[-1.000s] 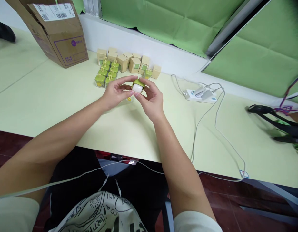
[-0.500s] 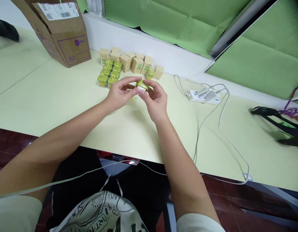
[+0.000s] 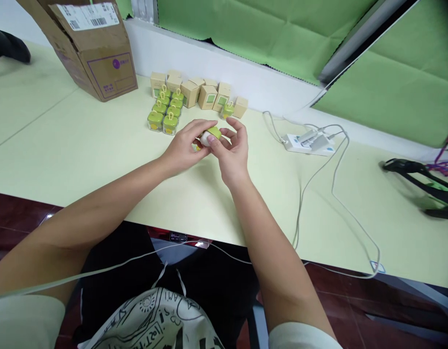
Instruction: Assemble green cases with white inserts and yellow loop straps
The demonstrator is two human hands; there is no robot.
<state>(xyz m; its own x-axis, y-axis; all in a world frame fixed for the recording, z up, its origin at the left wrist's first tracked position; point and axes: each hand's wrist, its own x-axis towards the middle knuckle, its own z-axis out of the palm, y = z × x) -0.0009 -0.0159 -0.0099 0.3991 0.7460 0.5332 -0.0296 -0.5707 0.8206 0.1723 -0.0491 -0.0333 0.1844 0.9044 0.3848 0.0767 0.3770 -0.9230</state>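
Between my two hands, above the table, is a small green lid (image 3: pixel 215 132) with a white underside, tilted on its side. My left hand (image 3: pixel 185 145) grips its left part with thumb and fingers. On the right, my right hand (image 3: pixel 232 148) presses its thumb against the white part, fingers curled behind. A clear piece with a yellow spot shows just below my left fingers, mostly hidden. Beyond my hands stand two rows of small clear jars (image 3: pixel 170 123) with green lids and yellow loops. One similar jar (image 3: pixel 227 110) stands apart, to their right.
Several small cardboard boxes (image 3: pixel 208 98) line the wall behind the jars. A large carton (image 3: pixel 107 68) stands at the back left. To the right lie a white power strip (image 3: pixel 309 144) and loose white cables (image 3: pixel 333 184). A black object (image 3: pixel 413 169) is at the far right.
The lid has been turned in my hands, so more of its white side shows. My right fingers have lifted and spread slightly away from it.
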